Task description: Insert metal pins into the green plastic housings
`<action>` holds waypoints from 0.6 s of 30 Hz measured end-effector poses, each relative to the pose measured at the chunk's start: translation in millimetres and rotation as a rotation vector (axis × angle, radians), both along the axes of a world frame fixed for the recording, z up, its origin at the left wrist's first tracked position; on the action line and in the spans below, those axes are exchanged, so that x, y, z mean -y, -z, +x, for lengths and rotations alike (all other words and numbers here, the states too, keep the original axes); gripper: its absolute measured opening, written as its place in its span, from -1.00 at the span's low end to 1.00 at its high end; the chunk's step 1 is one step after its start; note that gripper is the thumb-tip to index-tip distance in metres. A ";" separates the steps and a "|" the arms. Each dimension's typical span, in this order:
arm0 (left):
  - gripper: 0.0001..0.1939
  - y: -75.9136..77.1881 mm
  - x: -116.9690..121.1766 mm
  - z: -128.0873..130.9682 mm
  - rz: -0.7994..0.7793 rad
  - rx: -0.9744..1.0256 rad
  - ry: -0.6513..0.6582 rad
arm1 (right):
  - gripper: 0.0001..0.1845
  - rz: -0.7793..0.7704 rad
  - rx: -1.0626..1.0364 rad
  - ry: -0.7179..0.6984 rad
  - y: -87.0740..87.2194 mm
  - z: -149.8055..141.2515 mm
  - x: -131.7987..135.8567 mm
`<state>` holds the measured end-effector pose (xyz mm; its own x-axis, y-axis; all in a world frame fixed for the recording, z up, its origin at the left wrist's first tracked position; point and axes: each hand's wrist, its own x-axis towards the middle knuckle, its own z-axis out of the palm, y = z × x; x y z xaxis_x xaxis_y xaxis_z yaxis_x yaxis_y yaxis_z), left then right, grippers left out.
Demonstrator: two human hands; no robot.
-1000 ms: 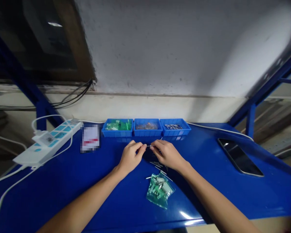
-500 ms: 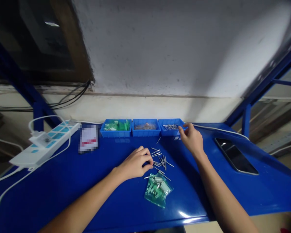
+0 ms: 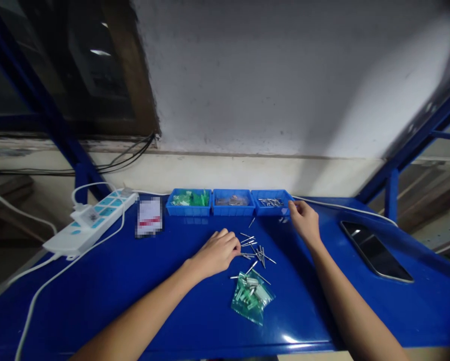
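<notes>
My left hand (image 3: 221, 250) rests on the blue table beside a loose scatter of thin metal rivets (image 3: 261, 256). Its thumb and index finger are pinched at the end of a rivet at the left of the scatter. My right hand (image 3: 304, 219) is at the right end of the right-hand blue bin (image 3: 273, 209), which holds more rivets. Its fingers are closed together, and whatever they hold is hidden. Just below the scatter lies a green clear plastic bag (image 3: 252, 298) with small pale and silvery pieces inside.
Two more blue bins stand along the wall: the left bin (image 3: 189, 209) has green packets, the middle bin (image 3: 234, 209) brownish small parts. A phone (image 3: 375, 250) lies at right. At left are a power strip (image 3: 85, 225) with cables and a blurred card (image 3: 149, 216).
My right hand has drawn slightly rightward from over the bin to its edge, its fingers closing together. My left hand stays by the scattered rivets. The whole view has shifted a little.
</notes>
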<state>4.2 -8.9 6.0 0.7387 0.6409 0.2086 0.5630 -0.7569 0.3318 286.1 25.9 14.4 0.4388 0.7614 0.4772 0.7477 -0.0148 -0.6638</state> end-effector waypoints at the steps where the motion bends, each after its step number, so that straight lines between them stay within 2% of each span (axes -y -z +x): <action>1: -0.85 1.3 -1.5 -0.1 0.003 0.021 -0.012 | -0.53 -0.005 0.007 -0.041 0.5 -6.7 0.9; 3: -0.80 4.1 -5.0 -0.5 0.008 0.078 -0.047 | -0.55 -0.015 0.043 -0.179 -0.2 -26.3 5.6; 7: -0.71 9.5 -12.2 -1.2 0.020 0.194 -0.161 | -0.69 -0.081 0.186 -0.627 -7.2 -71.0 24.8; 10: -0.67 12.5 -16.5 -2.2 0.037 0.264 -0.250 | -0.79 -0.075 0.330 -0.848 -11.6 -93.2 39.7; 13: -0.66 12.3 -17.8 -2.9 0.054 0.295 -0.301 | -0.89 -0.029 0.437 -0.895 -11.7 -101.6 45.4; 18: -0.69 6.9 -13.4 -2.6 -0.004 0.326 -0.308 | -0.85 -0.020 0.481 -0.818 -6.0 -98.7 37.6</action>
<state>1.6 4.5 -0.9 0.4093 0.8218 0.3964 0.6274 -0.5689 0.5317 187.5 -11.6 20.4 -0.4746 0.7556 0.4514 0.7244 0.6267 -0.2873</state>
